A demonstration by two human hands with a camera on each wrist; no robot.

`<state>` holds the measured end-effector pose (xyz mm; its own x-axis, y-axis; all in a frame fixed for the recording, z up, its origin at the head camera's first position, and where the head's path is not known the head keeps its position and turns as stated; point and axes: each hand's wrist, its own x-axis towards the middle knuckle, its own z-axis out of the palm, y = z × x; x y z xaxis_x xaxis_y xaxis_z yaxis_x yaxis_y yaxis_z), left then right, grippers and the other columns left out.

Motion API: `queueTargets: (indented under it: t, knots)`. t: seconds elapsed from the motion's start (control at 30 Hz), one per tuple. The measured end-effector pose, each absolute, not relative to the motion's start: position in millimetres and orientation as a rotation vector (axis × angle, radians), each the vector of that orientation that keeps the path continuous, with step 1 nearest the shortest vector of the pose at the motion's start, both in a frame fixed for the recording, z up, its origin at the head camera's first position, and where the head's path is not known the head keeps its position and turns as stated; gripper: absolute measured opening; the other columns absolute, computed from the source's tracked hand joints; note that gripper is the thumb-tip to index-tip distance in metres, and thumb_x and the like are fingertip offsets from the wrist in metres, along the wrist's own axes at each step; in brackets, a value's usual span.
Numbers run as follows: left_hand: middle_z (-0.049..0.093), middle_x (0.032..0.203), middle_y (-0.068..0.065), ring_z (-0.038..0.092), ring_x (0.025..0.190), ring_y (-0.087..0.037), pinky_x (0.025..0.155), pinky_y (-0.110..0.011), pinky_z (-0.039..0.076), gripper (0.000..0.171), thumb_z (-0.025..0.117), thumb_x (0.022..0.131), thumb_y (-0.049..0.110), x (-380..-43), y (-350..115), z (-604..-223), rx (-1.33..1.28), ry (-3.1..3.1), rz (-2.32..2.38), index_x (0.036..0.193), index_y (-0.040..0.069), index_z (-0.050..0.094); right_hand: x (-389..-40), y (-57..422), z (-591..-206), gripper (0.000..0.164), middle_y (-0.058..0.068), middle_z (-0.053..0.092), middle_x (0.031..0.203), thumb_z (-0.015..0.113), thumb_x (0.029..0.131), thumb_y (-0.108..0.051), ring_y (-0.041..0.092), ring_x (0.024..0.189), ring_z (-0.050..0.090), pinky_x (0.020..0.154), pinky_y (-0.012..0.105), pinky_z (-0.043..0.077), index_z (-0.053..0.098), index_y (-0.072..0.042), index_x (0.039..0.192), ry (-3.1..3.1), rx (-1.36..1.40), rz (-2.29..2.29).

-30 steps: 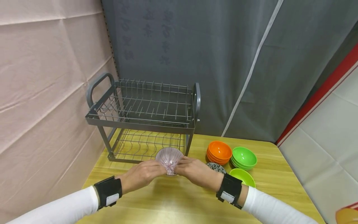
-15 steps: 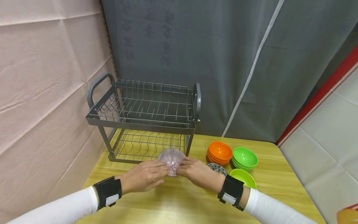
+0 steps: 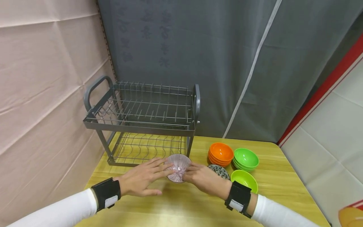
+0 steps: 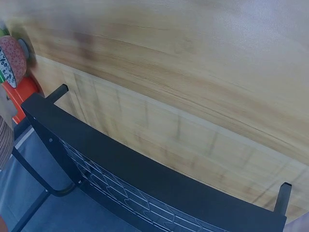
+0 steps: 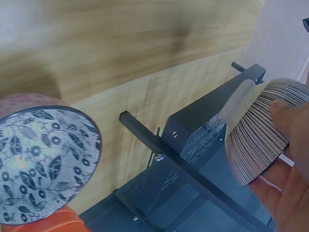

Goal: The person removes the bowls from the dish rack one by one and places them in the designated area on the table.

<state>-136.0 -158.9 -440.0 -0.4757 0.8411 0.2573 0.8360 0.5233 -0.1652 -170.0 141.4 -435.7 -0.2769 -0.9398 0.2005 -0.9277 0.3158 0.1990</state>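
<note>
A small bowl (image 3: pixel 179 160) with a pinkish, ray-patterned inside is held in front of the dish rack (image 3: pixel 139 129). My right hand (image 3: pixel 205 179) pinches its right rim. In the right wrist view, the thumb lies on the dark-striped outer wall of the bowl (image 5: pixel 256 128), and fingers reach past the rim; a pale foot shows below. My left hand (image 3: pixel 141 178) has its fingers spread and straight, with the fingertips overlapping the bowl's left side in the head view. At the left wrist view's edge, part of the striped bowl (image 4: pixel 5 145) shows.
Right of the hands stand stacked orange bowls (image 3: pixel 221 153), green bowls (image 3: pixel 246 158), a lime bowl (image 3: pixel 245 179) and a floral-patterned bowl (image 3: pixel 219 171), partly behind the right hand. The two-tier rack has wire slots and tall side handles. Pinkish cloth (image 3: pixel 51 94) hangs at the left.
My left fingers have loosened from the bowl and spread out, thumb apart. The bowl has shifted slightly right and nearer, still in my right hand. The head view has turned slightly.
</note>
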Motion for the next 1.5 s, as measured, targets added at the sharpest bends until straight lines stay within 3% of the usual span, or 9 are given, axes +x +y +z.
queueTargets:
  t: [0.1, 0.2, 0.33, 0.5, 0.73, 0.8, 1.03, 1.2, 1.5]
  knots:
    - [0.037, 0.164, -0.008, 0.031, 0.153, -0.031, 0.131, -0.033, -0.008, 0.076, 0.037, 0.099, 0.07, -136.5, -158.3, -441.7, -1.405, -2.465, 0.02, 0.158, 0.022, 0.036, -168.4, 145.7, -436.9, 0.02, -0.011, 0.078, 0.104, 0.076, 0.088, -0.013, 0.009, 0.103, 0.069, 0.107, 0.033, 0.053, 0.074, -0.023, 0.104, -2.323, 1.677, -0.043]
    - [0.037, 0.165, -0.007, 0.033, 0.152, -0.032, 0.131, -0.04, 0.013, 0.077, 0.037, 0.099, 0.071, -136.5, -157.3, -441.7, -1.414, -2.466, 0.021, 0.159, 0.022, 0.035, -167.2, 149.7, -438.6, 0.018, -0.012, 0.078, 0.101, 0.076, 0.087, -0.013, 0.008, 0.101, 0.069, 0.105, 0.033, 0.055, 0.074, -0.023, 0.103, -2.323, 1.66, -0.015]
    - [0.037, 0.164, -0.008, 0.036, 0.151, -0.032, 0.121, -0.048, 0.035, 0.077, 0.037, 0.099, 0.07, -136.9, -155.9, -442.0, -1.432, -2.461, 0.013, 0.158, 0.022, 0.036, -164.7, 155.4, -440.2, 0.018, -0.012, 0.078, 0.1, 0.077, 0.086, -0.014, 0.008, 0.1, 0.069, 0.104, 0.033, 0.055, 0.074, -0.023, 0.102, -2.317, 1.641, -0.009]
    - [0.038, 0.164, -0.008, 0.037, 0.151, -0.032, 0.123, -0.047, 0.032, 0.077, 0.036, 0.099, 0.071, -137.1, -153.3, -442.3, -1.442, -2.445, 0.012, 0.158, 0.022, 0.037, -161.3, 163.6, -440.9, 0.018, -0.011, 0.078, 0.101, 0.077, 0.086, -0.014, 0.009, 0.101, 0.07, 0.105, 0.034, 0.055, 0.075, -0.023, 0.102, -2.305, 1.624, -0.02]
    - [0.034, 0.166, -0.007, 0.032, 0.153, -0.029, 0.13, -0.034, -0.005, 0.077, 0.038, 0.098, 0.071, -139.0, -147.5, -443.4, -1.463, -2.466, 0.042, 0.159, 0.024, 0.035, -159.5, 178.3, -443.4, 0.019, -0.013, 0.077, 0.094, 0.079, 0.082, -0.01, 0.008, 0.096, 0.069, 0.102, 0.033, 0.057, 0.073, -0.023, 0.095, -2.301, 1.588, 0.02]
    - [0.033, 0.166, -0.007, 0.032, 0.154, -0.029, 0.13, -0.036, -0.001, 0.077, 0.037, 0.098, 0.072, -139.4, -144.9, -443.7, -1.468, -2.478, 0.051, 0.159, 0.025, 0.035, -159.5, 182.9, -444.9, 0.019, -0.013, 0.077, 0.093, 0.079, 0.082, -0.01, 0.008, 0.096, 0.069, 0.102, 0.033, 0.057, 0.072, -0.023, 0.094, -2.301, 1.579, 0.025]
    - [0.029, 0.168, -0.005, 0.03, 0.154, -0.028, 0.124, -0.049, 0.03, 0.077, 0.036, 0.098, 0.072, -139.4, -134.7, -441.7, -1.495, -2.487, 0.066, 0.16, 0.027, 0.031, -159.1, 199.0, -449.4, 0.016, -0.013, 0.075, 0.087, 0.076, 0.082, -0.009, 0.007, 0.092, 0.067, 0.1, 0.033, 0.057, 0.068, -0.022, 0.088, -2.293, 1.549, 0.044]
    - [0.029, 0.167, -0.006, 0.034, 0.153, -0.03, 0.124, -0.049, 0.032, 0.077, 0.043, 0.097, 0.069, -141.5, -129.2, -443.5, -1.517, -2.455, 0.044, 0.16, 0.025, 0.032, -157.4, 208.9, -450.9, 0.017, -0.014, 0.073, 0.084, 0.079, 0.08, -0.009, 0.007, 0.09, 0.067, 0.095, 0.033, 0.058, 0.068, -0.02, 0.087, -2.307, 1.532, 0.105]
    - [0.029, 0.167, -0.005, 0.029, 0.155, -0.028, 0.124, -0.048, 0.032, 0.077, 0.038, 0.099, 0.07, -144.1, -123.0, -445.6, -1.531, -2.45, 0.037, 0.161, 0.026, 0.029, -156.7, 229.8, -457.5, 0.02, -0.014, 0.072, 0.084, 0.078, 0.078, -0.007, 0.007, 0.089, 0.068, 0.093, 0.035, 0.06, 0.066, -0.021, 0.086, -2.34, 1.464, 0.074]
